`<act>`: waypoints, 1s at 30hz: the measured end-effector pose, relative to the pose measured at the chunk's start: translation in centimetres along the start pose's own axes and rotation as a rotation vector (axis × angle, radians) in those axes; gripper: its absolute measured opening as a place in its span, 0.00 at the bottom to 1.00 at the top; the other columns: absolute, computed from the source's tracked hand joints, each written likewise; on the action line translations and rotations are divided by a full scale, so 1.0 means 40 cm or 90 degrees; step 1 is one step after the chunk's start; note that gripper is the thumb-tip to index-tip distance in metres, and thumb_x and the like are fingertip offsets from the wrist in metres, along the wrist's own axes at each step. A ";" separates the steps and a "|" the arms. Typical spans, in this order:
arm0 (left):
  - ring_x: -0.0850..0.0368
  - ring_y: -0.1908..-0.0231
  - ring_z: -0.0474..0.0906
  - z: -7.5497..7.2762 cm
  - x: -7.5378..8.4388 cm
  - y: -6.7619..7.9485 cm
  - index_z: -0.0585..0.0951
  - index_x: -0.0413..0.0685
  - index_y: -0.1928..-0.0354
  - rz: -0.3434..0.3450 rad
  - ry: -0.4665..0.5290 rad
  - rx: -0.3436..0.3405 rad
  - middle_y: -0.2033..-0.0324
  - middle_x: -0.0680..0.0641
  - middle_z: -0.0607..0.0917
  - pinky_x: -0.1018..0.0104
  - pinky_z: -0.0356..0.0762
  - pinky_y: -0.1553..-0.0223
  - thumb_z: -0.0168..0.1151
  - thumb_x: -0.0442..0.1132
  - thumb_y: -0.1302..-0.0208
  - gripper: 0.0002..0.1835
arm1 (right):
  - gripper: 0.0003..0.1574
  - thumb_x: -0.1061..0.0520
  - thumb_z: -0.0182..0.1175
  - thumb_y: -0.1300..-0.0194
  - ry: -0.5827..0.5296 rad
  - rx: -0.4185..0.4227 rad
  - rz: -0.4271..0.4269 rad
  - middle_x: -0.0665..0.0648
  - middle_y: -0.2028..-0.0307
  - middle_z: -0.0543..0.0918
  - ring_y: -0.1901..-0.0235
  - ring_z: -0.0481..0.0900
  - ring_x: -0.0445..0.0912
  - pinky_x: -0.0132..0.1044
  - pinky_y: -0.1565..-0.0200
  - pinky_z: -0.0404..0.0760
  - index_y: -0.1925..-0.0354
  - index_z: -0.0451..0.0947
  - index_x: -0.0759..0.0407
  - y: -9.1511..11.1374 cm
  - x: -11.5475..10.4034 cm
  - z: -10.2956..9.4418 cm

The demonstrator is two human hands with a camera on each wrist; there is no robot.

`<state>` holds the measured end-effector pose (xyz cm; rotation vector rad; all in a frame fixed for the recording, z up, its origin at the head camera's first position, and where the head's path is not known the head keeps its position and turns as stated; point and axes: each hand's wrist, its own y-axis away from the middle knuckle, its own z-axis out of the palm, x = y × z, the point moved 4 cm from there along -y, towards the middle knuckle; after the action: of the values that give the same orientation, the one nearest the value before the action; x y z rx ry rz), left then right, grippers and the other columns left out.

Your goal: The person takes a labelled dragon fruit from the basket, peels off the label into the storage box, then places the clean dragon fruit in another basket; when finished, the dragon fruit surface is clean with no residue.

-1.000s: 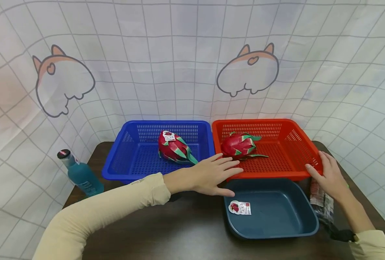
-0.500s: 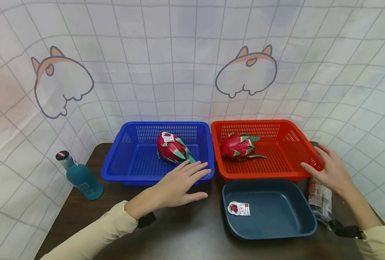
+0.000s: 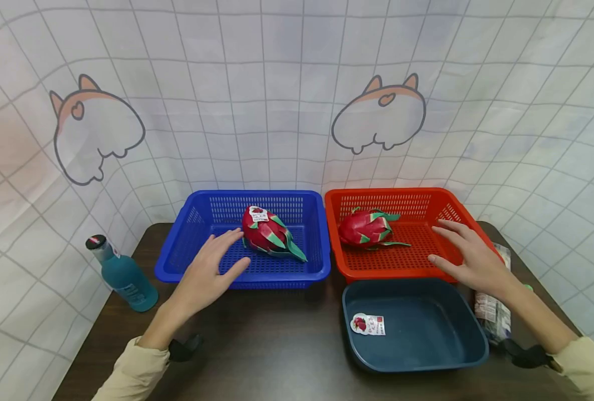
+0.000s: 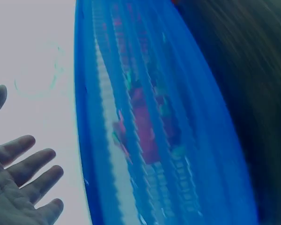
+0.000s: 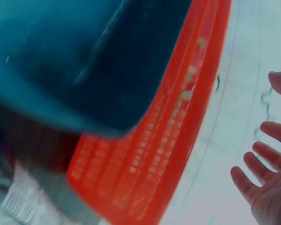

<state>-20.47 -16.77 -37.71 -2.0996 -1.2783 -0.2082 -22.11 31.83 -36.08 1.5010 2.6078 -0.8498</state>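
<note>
My left hand point(image 3: 207, 273) hovers over the front of the blue basket point(image 3: 176, 276), fingers spread and holding nothing. Just right of its fingertips a dragon fruit point(image 3: 269, 231) with a white sticker lies in that basket. Over the right side of the red basket point(image 3: 377, 274) my right hand point(image 3: 469, 259) is held with fingers extended, also holding nothing. A second dragon fruit point(image 3: 363, 228) sits in the red basket's left part. Both wrist views show the hands' fingers point(image 4: 35, 168) apart from the baskets, and the blue basket is blurred there.
A dark teal tub point(image 3: 417, 328) with a fruit-picture label point(image 3: 368, 324) inside stands in front of the red basket. Right of it lies a clear printed package point(image 3: 492, 317), partly under my right forearm. A blue bottle point(image 3: 128, 278) stands at the table's left edge. Behind hangs a gridded curtain point(image 3: 276, 111).
My left hand has moved left, from between the baskets to the blue basket's front left. My right hand has left the red basket's right rim and shifted left over the basket.
</note>
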 end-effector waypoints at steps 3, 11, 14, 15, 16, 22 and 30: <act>0.40 0.31 0.64 -0.024 -0.051 0.023 0.69 0.46 0.32 -0.035 -0.008 0.035 0.33 0.40 0.72 0.36 0.50 0.29 0.63 0.49 0.36 0.32 | 0.40 0.53 0.72 0.48 0.012 -0.020 -0.017 0.67 0.37 0.70 0.40 0.67 0.63 0.66 0.49 0.75 0.38 0.71 0.63 -0.017 -0.041 0.018; 0.34 0.33 0.64 -0.059 -0.140 0.073 0.70 0.41 0.34 -0.094 -0.042 0.092 0.36 0.34 0.73 0.32 0.49 0.30 0.65 0.50 0.38 0.34 | 0.40 0.51 0.72 0.47 0.018 -0.086 -0.065 0.65 0.39 0.73 0.42 0.71 0.59 0.55 0.56 0.84 0.38 0.72 0.60 -0.050 -0.111 0.062; 0.33 0.32 0.62 -0.064 -0.165 0.086 0.67 0.40 0.33 -0.123 -0.028 0.087 0.35 0.33 0.70 0.31 0.46 0.30 0.64 0.51 0.37 0.36 | 0.39 0.50 0.71 0.46 0.007 -0.106 -0.075 0.64 0.39 0.74 0.42 0.72 0.58 0.54 0.55 0.84 0.38 0.73 0.59 -0.061 -0.132 0.071; 0.33 0.32 0.61 -0.066 -0.171 0.089 0.66 0.39 0.32 -0.131 -0.023 0.085 0.34 0.33 0.69 0.31 0.45 0.30 0.64 0.51 0.37 0.36 | 0.39 0.50 0.71 0.46 0.003 -0.113 -0.076 0.63 0.39 0.74 0.42 0.72 0.57 0.54 0.55 0.84 0.39 0.73 0.60 -0.065 -0.139 0.075; 0.32 0.32 0.60 -0.067 -0.178 0.092 0.66 0.39 0.32 -0.138 -0.018 0.083 0.34 0.32 0.69 0.30 0.45 0.30 0.64 0.51 0.37 0.37 | 0.38 0.49 0.71 0.46 0.001 -0.121 -0.076 0.63 0.39 0.74 0.42 0.72 0.57 0.54 0.54 0.84 0.39 0.73 0.60 -0.069 -0.147 0.077; 0.31 0.32 0.57 -0.071 -0.204 0.103 0.64 0.39 0.31 -0.180 -0.031 0.080 0.32 0.32 0.65 0.26 0.54 0.36 0.64 0.53 0.38 0.39 | 0.38 0.46 0.69 0.44 0.004 -0.173 -0.095 0.62 0.39 0.76 0.43 0.74 0.57 0.53 0.52 0.84 0.38 0.73 0.58 -0.092 -0.194 0.090; 0.27 0.30 0.50 -0.066 -0.239 0.114 0.55 0.38 0.27 -0.257 -0.020 0.076 0.26 0.34 0.48 0.21 0.55 0.41 0.63 0.57 0.39 0.47 | 0.37 0.47 0.69 0.43 0.006 -0.194 -0.134 0.60 0.39 0.75 0.42 0.74 0.55 0.50 0.53 0.84 0.37 0.73 0.55 -0.136 -0.236 0.095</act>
<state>-21.00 -26.78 -42.06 -1.7353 -1.6822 -0.2663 -22.37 20.42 -34.31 1.1735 2.7786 -0.4260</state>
